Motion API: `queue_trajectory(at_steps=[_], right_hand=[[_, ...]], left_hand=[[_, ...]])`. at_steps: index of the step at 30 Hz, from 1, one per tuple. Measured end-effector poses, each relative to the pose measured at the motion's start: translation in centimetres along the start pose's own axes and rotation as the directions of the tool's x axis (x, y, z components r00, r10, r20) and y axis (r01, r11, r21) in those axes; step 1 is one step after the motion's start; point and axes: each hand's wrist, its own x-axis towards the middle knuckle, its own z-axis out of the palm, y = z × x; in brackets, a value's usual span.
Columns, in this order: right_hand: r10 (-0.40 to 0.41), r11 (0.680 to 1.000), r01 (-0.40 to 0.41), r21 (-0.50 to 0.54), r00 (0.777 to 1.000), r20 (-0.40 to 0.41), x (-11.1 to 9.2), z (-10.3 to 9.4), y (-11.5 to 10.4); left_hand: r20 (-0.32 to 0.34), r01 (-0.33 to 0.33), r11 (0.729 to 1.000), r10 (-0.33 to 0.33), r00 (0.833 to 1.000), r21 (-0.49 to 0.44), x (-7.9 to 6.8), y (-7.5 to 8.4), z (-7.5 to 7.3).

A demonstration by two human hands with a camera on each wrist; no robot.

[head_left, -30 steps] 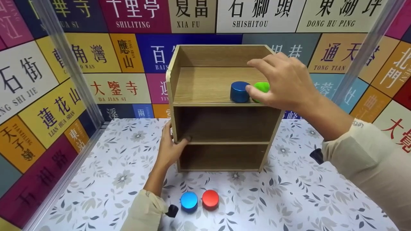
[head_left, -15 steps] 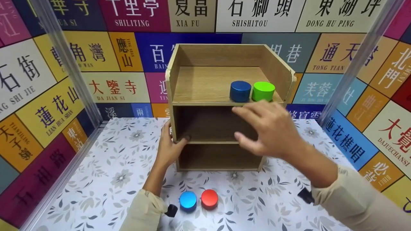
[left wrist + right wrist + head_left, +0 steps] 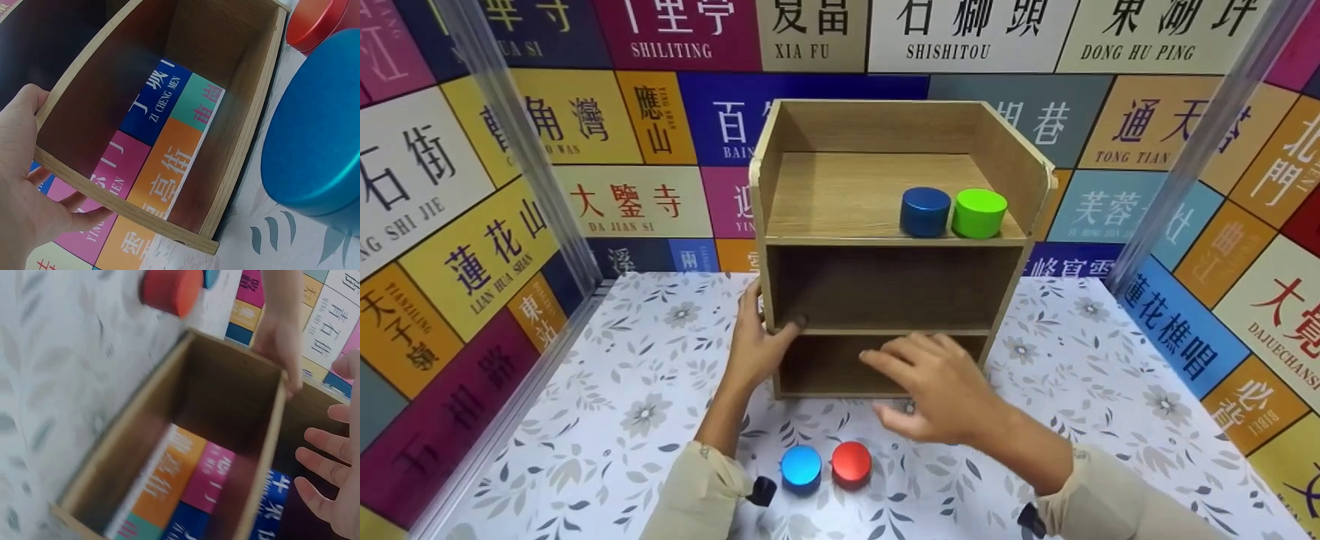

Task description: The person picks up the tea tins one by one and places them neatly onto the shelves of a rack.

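Observation:
My left hand (image 3: 757, 345) grips the left side panel of a small wooden shelf unit (image 3: 877, 241), thumb inside the front edge and fingers around the outside. In the left wrist view those fingers (image 3: 73, 205) curl behind the panel. My right hand (image 3: 941, 390) hangs in front of the bottom compartment with fingers spread, holding nothing. On the top board stand a dark blue round tin (image 3: 925, 213) and a green round tin (image 3: 979, 214), side by side near the right front. A light blue round tin (image 3: 801, 466) and a red round tin (image 3: 851, 463) stand on the table before the shelf.
The table wears a white leaf-patterned cloth (image 3: 645, 416). Behind and beside it rise walls covered with colourful sign panels (image 3: 630, 202), with clear corner strips (image 3: 529, 150). The shelf's lower compartments have an open back, through which sign panels show in the wrist views.
My right hand has let go of the green tin on the top board and come down and leftward to the bottom compartment. My left hand keeps its grip on the shelf.

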Motion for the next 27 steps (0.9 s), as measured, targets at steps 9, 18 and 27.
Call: queue_trajectory(at_steps=[9, 18, 27], right_hand=[[-0.021, 0.994, 0.008, 0.105, 0.992, 0.125, -2.0, 4.5, -2.3], [-0.016, 0.988, -0.015, 0.156, 0.98, 0.197, -3.4, 7.1, -3.1], [-0.012, 0.984, -0.044, 0.173, 0.949, 0.314, -4.3, 8.7, -3.9]], left_hand=[[0.019, -0.002, 0.999, 0.003, 1.0, -0.046, -0.1, -0.1, -0.1], [0.021, -0.017, 0.999, 0.017, 1.0, -0.03, 0.0, -0.2, -0.2], [0.018, -0.01, 0.999, 0.011, 1.0, -0.042, -0.1, -0.2, -0.1]])
